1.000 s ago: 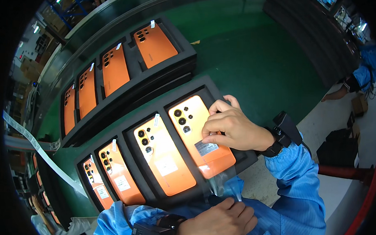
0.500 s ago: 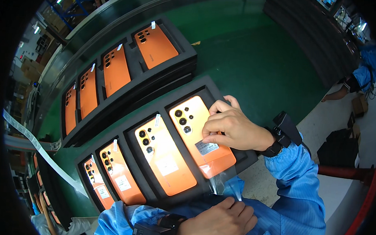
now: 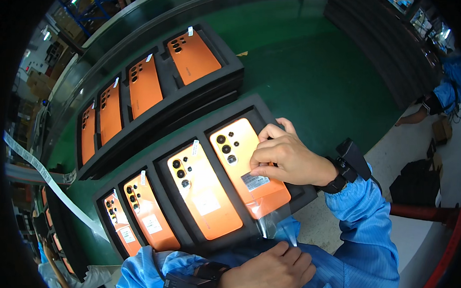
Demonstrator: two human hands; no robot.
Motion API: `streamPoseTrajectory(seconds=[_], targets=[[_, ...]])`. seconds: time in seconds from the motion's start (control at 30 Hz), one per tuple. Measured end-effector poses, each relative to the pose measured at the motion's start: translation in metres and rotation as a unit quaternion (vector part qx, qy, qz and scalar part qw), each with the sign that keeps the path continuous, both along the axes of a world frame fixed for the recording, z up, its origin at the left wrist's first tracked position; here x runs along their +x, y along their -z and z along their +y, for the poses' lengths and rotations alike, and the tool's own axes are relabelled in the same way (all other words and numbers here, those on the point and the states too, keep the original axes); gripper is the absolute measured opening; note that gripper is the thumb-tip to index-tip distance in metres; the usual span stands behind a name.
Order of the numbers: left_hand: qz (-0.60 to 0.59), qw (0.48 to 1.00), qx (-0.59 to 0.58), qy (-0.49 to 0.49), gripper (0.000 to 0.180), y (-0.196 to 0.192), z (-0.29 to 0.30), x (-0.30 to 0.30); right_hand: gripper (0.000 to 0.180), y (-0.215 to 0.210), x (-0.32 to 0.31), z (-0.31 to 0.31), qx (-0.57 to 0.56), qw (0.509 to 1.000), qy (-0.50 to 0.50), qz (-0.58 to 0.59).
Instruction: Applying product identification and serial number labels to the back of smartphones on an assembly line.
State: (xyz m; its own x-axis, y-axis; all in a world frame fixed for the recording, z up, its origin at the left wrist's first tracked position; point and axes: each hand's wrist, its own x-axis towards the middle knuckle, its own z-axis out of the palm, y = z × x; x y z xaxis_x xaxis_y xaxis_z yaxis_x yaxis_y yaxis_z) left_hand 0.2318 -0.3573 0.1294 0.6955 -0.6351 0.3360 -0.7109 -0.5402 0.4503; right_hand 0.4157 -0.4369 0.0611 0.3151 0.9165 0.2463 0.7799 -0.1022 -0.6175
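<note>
My right hand (image 3: pixel 291 156) rests over an orange phone (image 3: pixel 233 139) lying back up in the rightmost slot of the near black foam tray (image 3: pixel 161 174). Its thumb and fingertips are pinched at the top edge of a silver printed label (image 3: pixel 254 181) on the phone's back; what they grip is hidden. Clear plastic film (image 3: pixel 272 224) hangs from the phone's lower end. My left hand (image 3: pixel 272 270), closed, meets the film below the tray and appears to hold it. Three more orange phones with white labels sit in the tray, among them one beside my right hand's phone (image 3: pixel 215 214).
Behind stands a stack of black foam trays (image 3: pixel 166 103), its top one holding several orange phones. Both stacks are on a green work surface (image 3: pixel 314 81). A pale printed strip (image 3: pixel 56 188) curves at the left. Dark foam sheets (image 3: pixel 381 42) and another person's arm (image 3: pixel 414 115) are at right.
</note>
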Motion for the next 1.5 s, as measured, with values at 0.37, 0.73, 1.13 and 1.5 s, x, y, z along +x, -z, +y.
streamPoseTrajectory(seconds=[0.37, 0.73, 1.13, 1.5], targets=[[-0.029, 1.000, 0.011, -0.006, 0.015, -0.001, 0.001, -0.002, 0.017, 0.001, -0.013, -0.005, 0.012, 0.993, 0.006, -0.117], [0.005, 0.994, 0.107, 0.023, 0.010, -0.018, 0.003, 0.001, 0.068, -0.006, -0.001, 0.017, -0.079, 0.936, 0.093, -0.329], [-0.248, 0.892, 0.177, -0.335, 0.050, -0.016, 0.108, 0.102, 0.032, -0.075, 0.048, -0.009, 0.243, 0.913, 0.303, -0.123], [-0.271, 0.600, 0.157, -0.736, 0.081, -0.002, 0.379, -0.042, 0.058, -0.030, 0.113, 0.080, 0.137, 0.950, 0.243, 0.138]])
